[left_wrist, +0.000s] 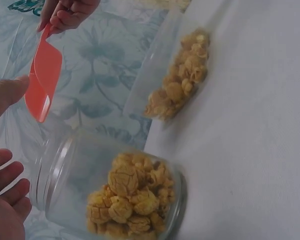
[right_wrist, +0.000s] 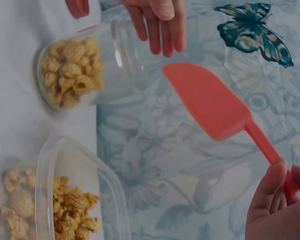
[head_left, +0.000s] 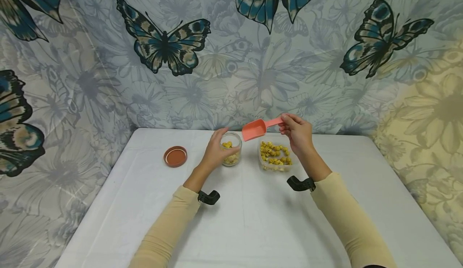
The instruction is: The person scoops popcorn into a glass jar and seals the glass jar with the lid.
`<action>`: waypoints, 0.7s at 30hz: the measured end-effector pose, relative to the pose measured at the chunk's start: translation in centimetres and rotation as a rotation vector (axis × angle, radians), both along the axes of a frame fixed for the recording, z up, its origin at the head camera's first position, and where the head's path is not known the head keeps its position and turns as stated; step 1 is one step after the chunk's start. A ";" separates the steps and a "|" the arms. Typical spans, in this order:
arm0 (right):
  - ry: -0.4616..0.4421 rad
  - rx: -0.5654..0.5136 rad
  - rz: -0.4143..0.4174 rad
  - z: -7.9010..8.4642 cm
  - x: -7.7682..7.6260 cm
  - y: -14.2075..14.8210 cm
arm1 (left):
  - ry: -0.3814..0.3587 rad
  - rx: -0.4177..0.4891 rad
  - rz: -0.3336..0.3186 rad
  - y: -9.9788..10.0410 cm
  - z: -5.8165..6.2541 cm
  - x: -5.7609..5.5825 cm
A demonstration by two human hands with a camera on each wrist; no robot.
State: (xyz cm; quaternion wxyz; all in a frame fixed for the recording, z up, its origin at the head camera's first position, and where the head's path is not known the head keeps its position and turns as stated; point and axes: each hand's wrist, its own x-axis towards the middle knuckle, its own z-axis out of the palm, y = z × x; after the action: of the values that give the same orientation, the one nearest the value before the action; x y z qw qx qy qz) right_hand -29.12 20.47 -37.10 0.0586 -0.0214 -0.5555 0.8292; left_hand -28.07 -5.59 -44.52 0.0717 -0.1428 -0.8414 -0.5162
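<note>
My right hand (head_left: 297, 133) pinches the handle of an orange scoop (head_left: 255, 130) between thumb and fingers. No popcorn shows in the scoop, which hangs tilted in the air between the glass jar (head_left: 231, 162) and the plastic tub. Beside the jar's mouth, my left hand (head_left: 217, 150) is spread with thumb and fingers apart; in the left wrist view its fingertips (left_wrist: 21, 192) lie close to the rim, and contact is hard to tell. Caramel popcorn (left_wrist: 125, 200) fills the lower part of the upright jar. More popcorn (right_wrist: 72, 207) lies in the clear tub (right_wrist: 115, 192).
A brown-red lid (head_left: 175, 156) lies on the white-covered table (head_left: 144, 219), left of the jar. Behind the table's far edge hangs a butterfly-print cloth (head_left: 217, 99). Dark bands with camera mounts sit on both wrists.
</note>
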 end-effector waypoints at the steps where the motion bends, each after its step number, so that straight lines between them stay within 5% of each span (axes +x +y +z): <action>1: 0.001 -0.005 -0.002 0.0 0.0 0.1 | 0.000 0.001 -0.003 0.1 0.1 0.1; 21: 0.095 0.012 -0.030 0.2 0.3 1.9 | 0.066 0.030 -0.059 2.1 0.2 0.7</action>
State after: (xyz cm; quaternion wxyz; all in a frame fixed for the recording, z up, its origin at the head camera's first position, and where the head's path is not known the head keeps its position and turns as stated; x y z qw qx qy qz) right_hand -28.79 22.33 -36.94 0.0975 0.0099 -0.5565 0.8250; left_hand -27.34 -3.46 -44.34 0.0862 -0.1836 -0.8262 -0.5255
